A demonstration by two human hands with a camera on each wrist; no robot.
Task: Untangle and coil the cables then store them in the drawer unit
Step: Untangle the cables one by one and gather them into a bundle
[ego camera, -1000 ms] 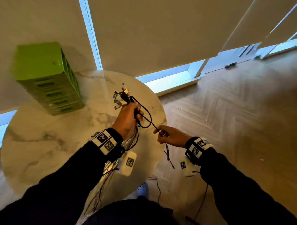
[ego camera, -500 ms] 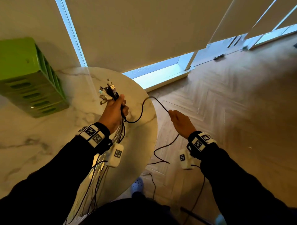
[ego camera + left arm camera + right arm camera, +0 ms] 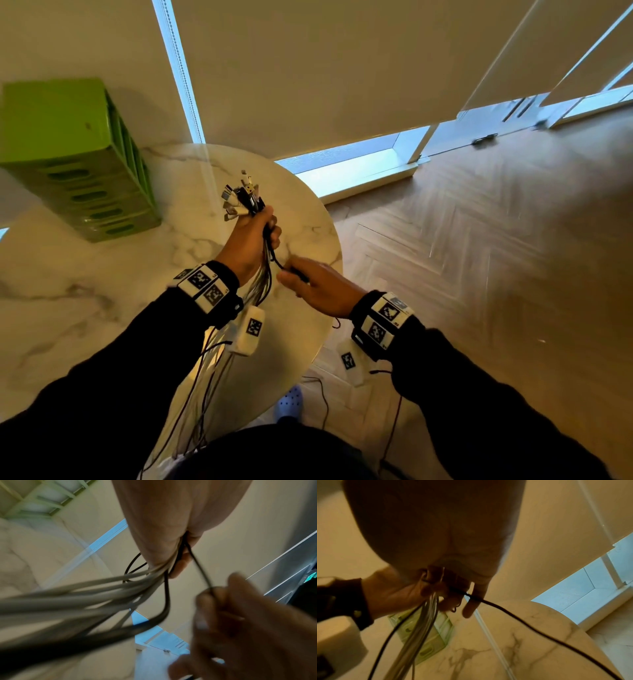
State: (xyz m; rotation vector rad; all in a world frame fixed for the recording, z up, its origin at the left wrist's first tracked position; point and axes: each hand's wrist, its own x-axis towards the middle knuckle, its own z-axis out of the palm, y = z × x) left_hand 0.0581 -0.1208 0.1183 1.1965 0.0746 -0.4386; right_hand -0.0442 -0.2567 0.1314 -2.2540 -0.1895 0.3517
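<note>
Marble-topped round table [image 3: 102, 291] by a window wall w/ roller blinds [image 3: 308, 68], herringbone wood floor [image 3: 479, 257] to the right. Over the table's right edge the left hand [image 3: 248, 245] is fisted round a cable bundle [image 3: 263, 274] — grey and black leads, their plug ends [image 3: 241, 198] fanned out above the knuckles, the long tails hanging down past the wrist toward the person's lap. In the left wrist view the grey strands stream out of the fist, blurred.

One black cable [image 3: 274, 255] leaves the bundle below the left fist and runs a short way to the right hand [image 3: 318, 287], just beside the left; its thumb and fingers pinch that cable. In the right wrist view the same black lead trails off low across the table.

Green drawer unit [image 3: 78, 161] stands at the table's far left, well apart from both hands, drawers all shut as far as can be seen. Both wrists carry marker-tagged bands [image 3: 205, 287] — small white boxes hang under them. A light blue shoe [image 3: 289, 404] shows on the floor below the table edge.
</note>
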